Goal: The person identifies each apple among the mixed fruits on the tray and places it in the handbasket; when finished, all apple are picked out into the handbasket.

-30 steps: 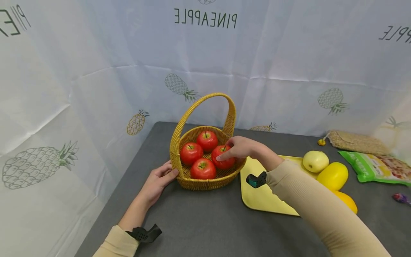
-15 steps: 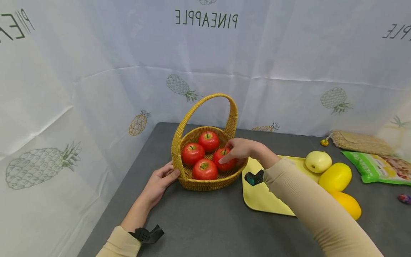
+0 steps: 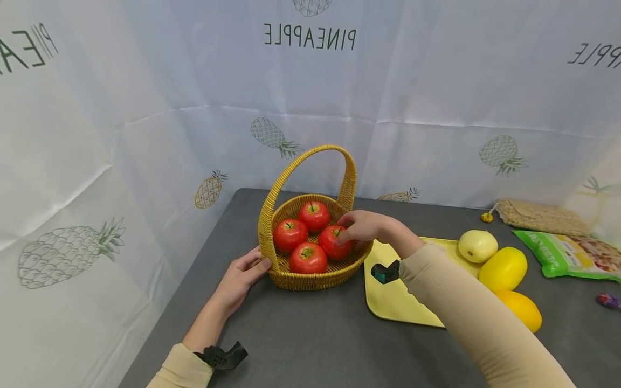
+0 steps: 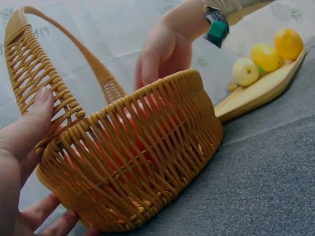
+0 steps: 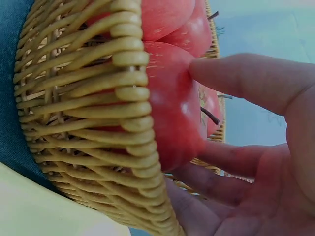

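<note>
A yellow wicker basket [image 3: 310, 281] with a tall arched handle stands on the grey table and holds several red apples. My left hand [image 3: 242, 277] grips its left side: in the left wrist view the thumb lies on the handle's base [image 4: 61, 105], the fingers under the rim. My right hand [image 3: 366, 226] reaches over the right rim and holds the rightmost apple [image 3: 331, 245]. In the right wrist view, the thumb [image 5: 231, 76] touches that apple [image 5: 170, 113] near its stem, with the other fingers along its far side, partly hidden by the apple and rim.
A yellow tray [image 3: 395, 302] lies right of the basket, partly under my right forearm. By its right side are a pale round fruit [image 3: 477, 246] and two yellow fruits [image 3: 504, 269]. Farther right are a green food packet [image 3: 548, 253] and a woven pouch [image 3: 540, 215]. A printed curtain hangs behind.
My right thumb has shifted slightly to the right over the apple. The left hand and the basket stay in place; the head view has tilted a little.
</note>
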The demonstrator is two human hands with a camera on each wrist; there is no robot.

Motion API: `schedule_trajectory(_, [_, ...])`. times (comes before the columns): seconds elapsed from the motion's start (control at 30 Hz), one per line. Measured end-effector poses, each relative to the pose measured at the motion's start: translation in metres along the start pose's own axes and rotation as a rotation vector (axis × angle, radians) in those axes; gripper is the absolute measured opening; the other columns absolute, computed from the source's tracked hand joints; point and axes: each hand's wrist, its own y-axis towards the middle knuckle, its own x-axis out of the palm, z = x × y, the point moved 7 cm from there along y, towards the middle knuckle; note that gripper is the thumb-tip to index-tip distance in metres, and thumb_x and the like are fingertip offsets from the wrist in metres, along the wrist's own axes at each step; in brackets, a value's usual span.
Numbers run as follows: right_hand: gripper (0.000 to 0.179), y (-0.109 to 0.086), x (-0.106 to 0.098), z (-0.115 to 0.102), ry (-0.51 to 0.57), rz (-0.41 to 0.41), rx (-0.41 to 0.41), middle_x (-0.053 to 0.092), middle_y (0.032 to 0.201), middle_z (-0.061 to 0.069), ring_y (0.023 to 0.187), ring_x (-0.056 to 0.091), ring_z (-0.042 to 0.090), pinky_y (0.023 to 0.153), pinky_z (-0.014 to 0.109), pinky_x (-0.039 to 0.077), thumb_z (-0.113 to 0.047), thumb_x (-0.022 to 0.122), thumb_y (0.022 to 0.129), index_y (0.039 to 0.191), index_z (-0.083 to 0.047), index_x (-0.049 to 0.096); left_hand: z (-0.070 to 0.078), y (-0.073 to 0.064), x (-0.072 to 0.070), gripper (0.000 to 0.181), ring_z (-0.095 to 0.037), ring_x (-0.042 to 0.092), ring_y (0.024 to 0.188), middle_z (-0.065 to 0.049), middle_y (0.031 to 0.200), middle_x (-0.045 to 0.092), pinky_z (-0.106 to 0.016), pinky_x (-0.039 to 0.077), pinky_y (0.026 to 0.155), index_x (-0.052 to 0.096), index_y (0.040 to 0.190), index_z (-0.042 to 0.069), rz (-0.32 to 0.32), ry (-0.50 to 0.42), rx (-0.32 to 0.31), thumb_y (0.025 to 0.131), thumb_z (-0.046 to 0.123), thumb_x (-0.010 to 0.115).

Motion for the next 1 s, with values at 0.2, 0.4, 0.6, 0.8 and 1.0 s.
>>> schedule_trajectory(0.2, [0.066,-0.009,-0.001,0.006,0.058,0.073,-0.075,0.046,0.149,0.019,0.125,0.058,0.033,0.100,0.046,0.052,-0.025,0.072,0.096,0.150,0.002,0.044,-0.003,0.000,0.001,0.037,-0.031,0.019,0.153,-0.014,0.164,0.030,-0.021,0.045,0.101,0.060,0.129,-0.013,-0.001,-0.001,-0.007,0.104,0.014,0.064])
schedule_trajectory(0.4, [0.065,-0.031,-0.002,0.008,-0.005,0.222,-0.159,0.048,0.150,0.017,0.135,0.048,0.036,0.104,0.051,0.047,-0.031,0.070,0.097,0.150,-0.002,0.047,-0.002,-0.001,0.001,0.036,-0.033,0.017,0.154,-0.016,0.164,0.028,-0.020,0.045,0.100,0.060,0.127,-0.012,-0.003,-0.003,-0.008,0.104,0.016,0.063])
schedule_trajectory(0.6, [0.057,-0.058,-0.003,0.021,0.107,0.404,-0.202,0.051,0.148,0.019,0.135,0.050,0.037,0.104,0.054,0.047,-0.025,0.069,0.099,0.147,-0.002,0.049,-0.001,0.002,0.001,0.038,-0.035,0.015,0.154,-0.019,0.165,0.024,-0.021,0.046,0.101,0.057,0.127,-0.015,-0.035,-0.016,0.014,0.105,0.015,0.061])
schedule_trajectory(0.8, [0.047,-0.085,0.001,0.040,0.182,0.536,-0.235,0.054,0.145,0.015,0.133,0.053,0.034,0.103,0.054,0.048,-0.018,0.068,0.099,0.143,-0.005,0.054,-0.001,0.002,0.000,0.036,-0.037,0.016,0.153,-0.020,0.164,0.025,-0.021,0.046,0.100,0.057,0.128,-0.015,-0.042,-0.026,0.027,0.106,0.013,0.060])
schedule_trajectory(1.0, [0.046,-0.117,0.010,0.063,0.123,0.599,-0.220,0.053,0.145,0.016,0.132,0.054,0.038,0.101,0.051,0.050,-0.023,0.069,0.100,0.141,-0.005,0.055,-0.004,0.001,0.003,0.038,-0.036,0.019,0.152,-0.020,0.164,0.026,-0.022,0.045,0.102,0.055,0.130,-0.015,-0.046,-0.053,0.026,0.108,0.015,0.057])
